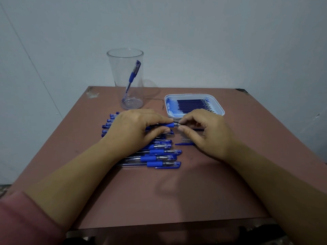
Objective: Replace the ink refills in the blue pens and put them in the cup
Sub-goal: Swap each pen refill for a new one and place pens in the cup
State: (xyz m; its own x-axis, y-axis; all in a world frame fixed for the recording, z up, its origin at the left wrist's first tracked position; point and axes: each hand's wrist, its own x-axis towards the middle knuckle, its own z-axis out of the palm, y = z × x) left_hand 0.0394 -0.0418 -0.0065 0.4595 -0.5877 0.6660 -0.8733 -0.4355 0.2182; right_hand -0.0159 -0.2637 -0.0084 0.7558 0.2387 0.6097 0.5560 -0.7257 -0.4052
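My left hand [134, 128] grips a blue pen [167, 125] by its rubber grip, held level above a row of several capped blue pens [159, 157]. My right hand [201, 131] pinches the metal tip of that pen between thumb and forefinger. A clear plastic cup [126, 78] stands at the back of the table with one blue pen [132, 77] leaning inside it. A white tray [219, 107] at the back right holds several dark blue refills [192, 105]. A loose blue cap [184, 143] lies under my right hand.
The brown table [168, 191] has bare surface in front of the pens, down to its near edge. A pale wall rises right behind the cup and tray. A pink sleeve [23, 218] covers my left upper forearm.
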